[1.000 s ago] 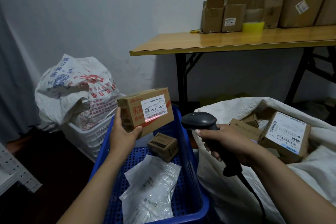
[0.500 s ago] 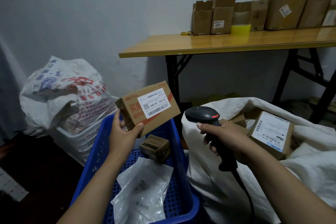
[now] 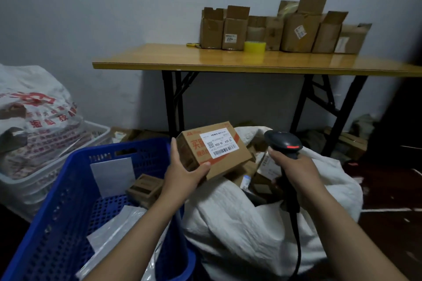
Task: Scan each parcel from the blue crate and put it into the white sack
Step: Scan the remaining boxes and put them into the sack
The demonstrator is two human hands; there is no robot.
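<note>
The left hand (image 3: 182, 174) grips the box (image 3: 217, 150) above the white sack (image 3: 251, 223). The right hand (image 3: 294, 171) clasps the scanner (image 3: 283, 141), seemingly above the sack too.

You're standing in a parcel-sorting back room. Opened cardboard boxes (image 3: 235, 32) and a yellow tape roll (image 3: 254, 47) are sitting on a folding table (image 3: 182, 59); a blue crate (image 3: 59, 223), white sack (image 3: 246, 235) and printed bag (image 3: 38, 116) are crowding the floor.
</note>
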